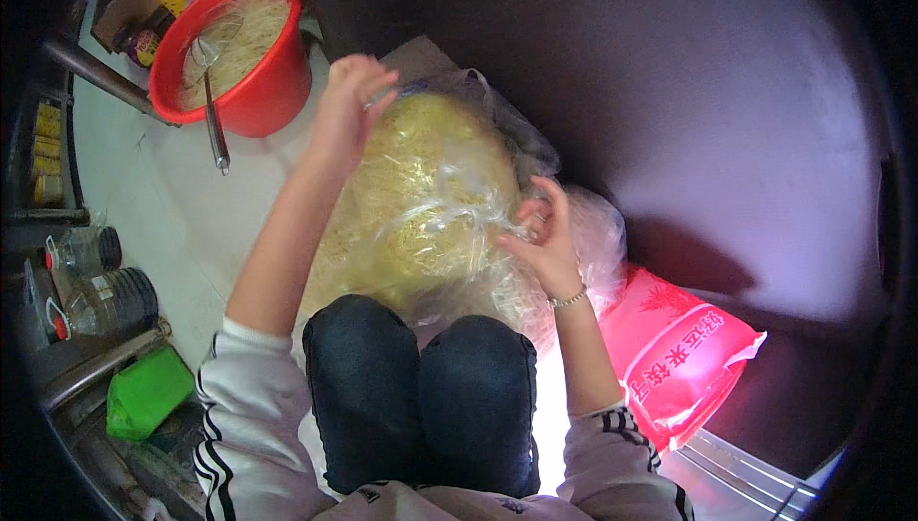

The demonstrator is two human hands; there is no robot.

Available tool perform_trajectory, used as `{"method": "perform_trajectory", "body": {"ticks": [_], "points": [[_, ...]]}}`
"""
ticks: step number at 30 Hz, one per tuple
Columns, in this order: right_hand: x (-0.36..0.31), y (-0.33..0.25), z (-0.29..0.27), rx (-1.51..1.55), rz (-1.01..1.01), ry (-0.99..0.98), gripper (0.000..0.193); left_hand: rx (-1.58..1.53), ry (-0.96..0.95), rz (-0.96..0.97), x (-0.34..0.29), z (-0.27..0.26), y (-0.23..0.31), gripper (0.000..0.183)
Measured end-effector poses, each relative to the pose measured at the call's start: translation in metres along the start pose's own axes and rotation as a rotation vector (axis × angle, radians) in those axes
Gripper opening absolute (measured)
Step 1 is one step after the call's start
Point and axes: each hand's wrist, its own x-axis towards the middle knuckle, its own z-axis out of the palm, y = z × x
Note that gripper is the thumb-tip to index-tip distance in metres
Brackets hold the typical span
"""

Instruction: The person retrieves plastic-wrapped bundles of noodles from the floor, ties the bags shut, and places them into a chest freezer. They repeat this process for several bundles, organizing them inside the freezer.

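Dark wall [727, 91] to the right of the grip, pale surface [206, 225] to its left. Biggest item from my end: clear bag [430, 153] of yellow strands, lying between the left hand [349, 105] and the right hand [553, 251]. Red bucket [273, 105] with pale strands inside, left of the left hand and a bit beyond it. Pink packet [669, 358], near side of the right hand, just beside that forearm. Jugs [115, 301], two, well left of the left forearm; green thing [148, 392] nearer than those. Skimmer [212, 115] rests in the bucket, handle out over the rim. Left hand: I see fingers bent and spread at the bag's far left edge, nothing visible in them; contact unclear. Right hand: thumb and fingers curved by the gathered plastic [478, 213]; I can't tell if they pinch it. Bracelet [567, 300] on the right wrist.
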Motion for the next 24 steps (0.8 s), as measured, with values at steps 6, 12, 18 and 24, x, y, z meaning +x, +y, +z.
{"method": "perform_trajectory", "body": {"ticks": [6,12,18,24], "points": [[0.003,0.012,-0.009,-0.678,-0.234,0.0,0.059,1.218,-0.822,0.391,-0.08,-0.028,-0.049,0.03],[0.018,0.029,-0.036,-0.983,-0.077,0.209,0.024,1.426,-0.838,0.158,-0.048,-0.016,-0.015,0.024],[0.019,0.065,-0.079,-1.069,0.08,0.374,0.021,1.017,-0.81,-0.179,-0.02,-0.048,0.044,0.029],[0.004,0.009,-0.063,-1.082,-0.279,0.49,0.027,0.474,-0.821,-0.392,-0.024,-0.047,0.04,0.032]]}}
